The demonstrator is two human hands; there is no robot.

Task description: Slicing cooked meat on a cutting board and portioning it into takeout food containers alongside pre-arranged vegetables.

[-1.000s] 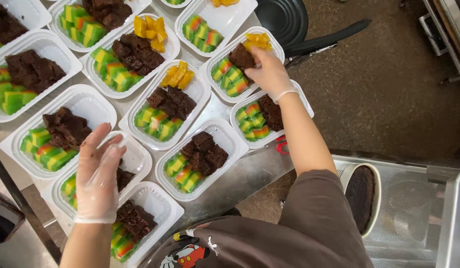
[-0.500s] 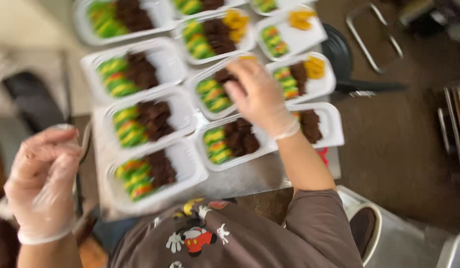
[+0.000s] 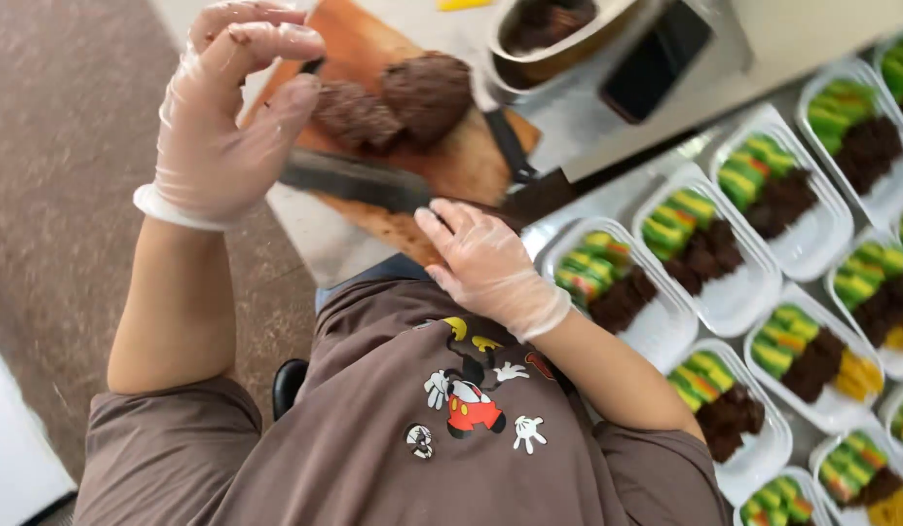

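My left hand (image 3: 227, 107), in a clear glove smeared with brown, is raised over the left edge of a wooden cutting board (image 3: 359, 39), fingers curved and apart, holding nothing. My right hand (image 3: 490, 263), also gloved, lies flat at the board's near edge, its fingertips touching the blade of a large knife (image 3: 354, 180) that lies across the board. Two dark brown cake lumps (image 3: 427, 93) sit on the board behind the knife.
A metal bowl (image 3: 539, 24) with brown pieces and a flat black object (image 3: 656, 58) stand beyond the board. White trays (image 3: 734, 297) holding striped green-layered slices and brown chunks, some with yellow pieces, fill the steel counter at the right. Brown floor lies at the left.
The view has swung from the trays to the cutting board. My right hand left the trays and came to the knife. My left hand rose above the board.
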